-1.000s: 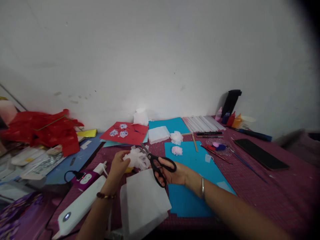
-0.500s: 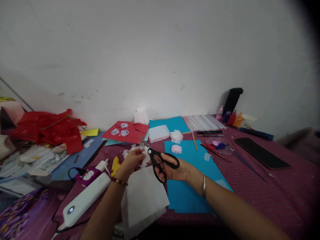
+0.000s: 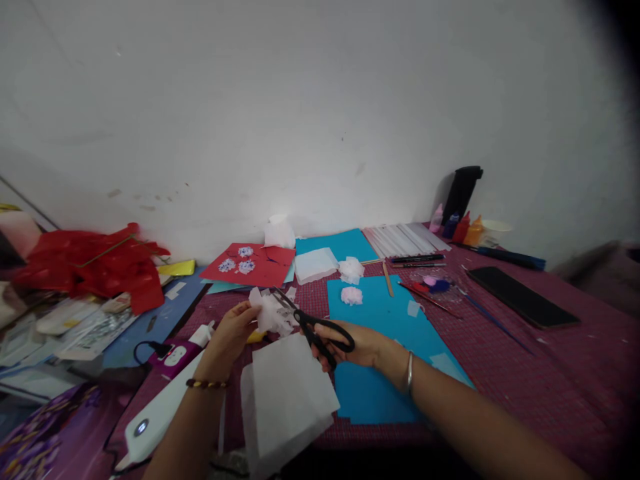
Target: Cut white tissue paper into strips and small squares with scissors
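Observation:
Black-handled scissors (image 3: pixel 300 317) are in my right hand (image 3: pixel 345 343), fingers through the handle loops, blades parted a little and pointing up and left. My left hand (image 3: pixel 235 330) is closed in a pinch on a thin piece of white tissue paper (image 3: pixel 256 298). Behind the blades lies a loose heap of white tissue scraps (image 3: pixel 275 319). Below both hands, a stack of white tissue sheets (image 3: pixel 293 387) rests near the table's front edge. To the right, a crumpled pale pink tissue flower (image 3: pixel 352 296) sits on a blue sheet (image 3: pixel 380 373).
At the back, a red sheet (image 3: pixel 270 267) carries several speckled paper flowers. A glue gun (image 3: pixel 165 407) with a purple plug adapter (image 3: pixel 175 357) stands left. Paint bottles (image 3: pixel 473 231), brushes (image 3: pixel 433 300) and a dark phone-like slab (image 3: pixel 523 297) occupy the right.
My left hand has moved left and down, away from the scissors, with a piece of tissue in its fingers. The scissors have shifted slightly left and down, and the tissue heap shows more.

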Demonstrator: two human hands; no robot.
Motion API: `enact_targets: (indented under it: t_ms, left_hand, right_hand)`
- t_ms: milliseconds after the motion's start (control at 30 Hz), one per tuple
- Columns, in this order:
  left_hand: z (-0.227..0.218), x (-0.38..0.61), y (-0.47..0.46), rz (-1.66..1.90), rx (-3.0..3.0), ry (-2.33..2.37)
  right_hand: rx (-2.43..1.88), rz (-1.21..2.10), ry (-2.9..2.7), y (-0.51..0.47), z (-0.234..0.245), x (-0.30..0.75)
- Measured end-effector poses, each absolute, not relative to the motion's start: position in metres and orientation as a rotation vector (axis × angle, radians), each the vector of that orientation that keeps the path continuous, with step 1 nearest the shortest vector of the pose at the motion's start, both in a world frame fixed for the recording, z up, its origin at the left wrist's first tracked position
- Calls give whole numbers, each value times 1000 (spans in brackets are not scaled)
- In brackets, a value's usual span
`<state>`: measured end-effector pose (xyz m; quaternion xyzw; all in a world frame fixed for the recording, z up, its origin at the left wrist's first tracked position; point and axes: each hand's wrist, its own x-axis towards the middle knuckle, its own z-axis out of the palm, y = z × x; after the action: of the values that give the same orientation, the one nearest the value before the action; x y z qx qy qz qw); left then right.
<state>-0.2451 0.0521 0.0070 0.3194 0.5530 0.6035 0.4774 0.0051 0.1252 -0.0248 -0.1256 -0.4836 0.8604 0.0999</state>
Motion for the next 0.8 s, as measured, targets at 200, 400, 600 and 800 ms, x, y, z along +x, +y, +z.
enact_targets:
  t_ms: [200,400,600,800]
  left_hand:
    - [12,-243,52,1455,796,1329]
    - [15,-244,49,1386,777,1406]
    - [11,-246,48,1356,796,1456]
    - [7,-248,53,1337,849,1454]
  right_hand:
    - [-403,2517,-1514,123,-20,4]
    - [-432,2509,-1564,120,-15,-2]
    - [-448,2485,-1575,119,-16,-10]
    - [-454,2477,-1566,119,-21,-15]
